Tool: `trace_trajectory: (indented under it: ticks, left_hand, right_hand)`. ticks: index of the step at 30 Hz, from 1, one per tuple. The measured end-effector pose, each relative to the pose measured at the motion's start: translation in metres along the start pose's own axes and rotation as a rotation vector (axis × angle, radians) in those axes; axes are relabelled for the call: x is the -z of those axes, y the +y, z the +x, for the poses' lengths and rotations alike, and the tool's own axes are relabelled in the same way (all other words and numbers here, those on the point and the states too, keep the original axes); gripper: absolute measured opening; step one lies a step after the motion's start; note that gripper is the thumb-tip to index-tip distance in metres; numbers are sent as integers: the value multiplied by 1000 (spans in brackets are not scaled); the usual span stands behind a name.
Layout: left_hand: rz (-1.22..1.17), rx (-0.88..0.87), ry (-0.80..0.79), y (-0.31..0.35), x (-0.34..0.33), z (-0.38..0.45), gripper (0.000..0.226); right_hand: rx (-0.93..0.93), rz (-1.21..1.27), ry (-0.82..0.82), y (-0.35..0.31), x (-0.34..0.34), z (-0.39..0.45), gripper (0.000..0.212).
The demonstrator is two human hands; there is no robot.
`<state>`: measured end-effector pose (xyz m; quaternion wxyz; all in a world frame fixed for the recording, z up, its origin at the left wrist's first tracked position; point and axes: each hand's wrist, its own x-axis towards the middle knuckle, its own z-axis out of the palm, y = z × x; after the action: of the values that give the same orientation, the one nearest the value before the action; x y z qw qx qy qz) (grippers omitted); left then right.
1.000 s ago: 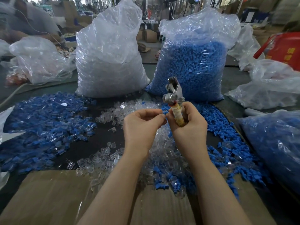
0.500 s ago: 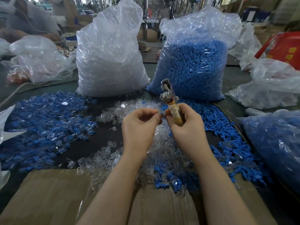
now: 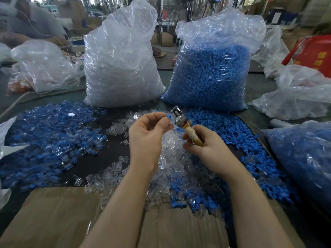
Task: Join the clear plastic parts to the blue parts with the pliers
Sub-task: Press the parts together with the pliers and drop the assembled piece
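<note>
Left hand (image 3: 146, 138) is pinching a small blue plastic part (image 3: 168, 117) at the metal head of tape-wrapped pliers (image 3: 186, 128), which the right hand (image 3: 207, 147) is gripping.

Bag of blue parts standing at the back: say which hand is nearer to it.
Right. The right hand, gripping the pliers, is just before the bag of blue parts; the left hand sits further left.

We read little here. On the big bag of clear parts (image 3: 121, 65), a small dark print near its right side (image 3: 138, 69) looks to us like "SJ-U…", though the letters are too small to be sure. On the red container (image 3: 315, 54) at the far right edge, we see yellow characters (image 3: 321, 59), blurred and cut by the frame; we cannot read them.
</note>
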<state>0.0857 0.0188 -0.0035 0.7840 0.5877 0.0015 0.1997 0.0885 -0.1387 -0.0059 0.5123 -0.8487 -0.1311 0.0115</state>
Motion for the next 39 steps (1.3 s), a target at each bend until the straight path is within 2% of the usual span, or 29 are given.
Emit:
trace_trajectory:
  ticks: [10,17,25,34,39]
  left_hand:
    - [79,-53,-18,0,3,0,13]
    - [255,-81,19,-2,-3,-6,18]
    - [439,-211,-11,-6,-9,-13,21]
    - [423,-236,-24,-7,-9,-12,22]
    - [129,-120,-33,-2,-1,-4,16]
  right_hand:
    - [-2,-10,-52,-2,-2,0,14]
    - [111,51,226,-4,-11,3,17]
    - [148,44,312,-8,-18,4,19]
    - [132,70,265,-6,-16,6,11]
    - [77,66,93,-5,-4,2,16]
